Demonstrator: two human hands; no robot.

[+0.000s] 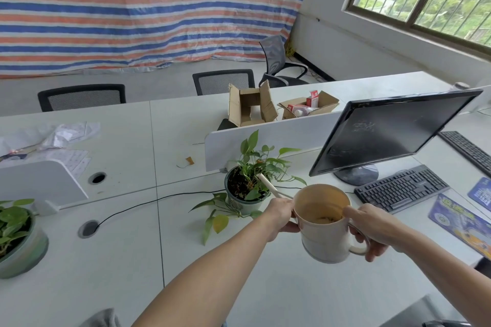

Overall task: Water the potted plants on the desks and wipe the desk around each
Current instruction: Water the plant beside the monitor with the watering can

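Note:
A beige watering can [322,231] hangs above the white desk [265,287], and a little water shows inside it. My right hand [372,231] grips its handle. My left hand [281,216] holds the can's front side at the base of the spout. The long spout's tip [261,176] reaches among the leaves over the soil of a green potted plant [245,188] in the middle of the desk. A second potted plant [16,236] stands at the left edge. A grey cloth [102,318] lies at the bottom edge.
A black monitor [393,130] and keyboard [401,188] stand right of the middle plant, with a blue mouse pad [462,223] beyond. A black cable [159,198] runs across the desk to a grommet hole [87,228]. Cardboard boxes [249,106] and low dividers [268,138] sit behind.

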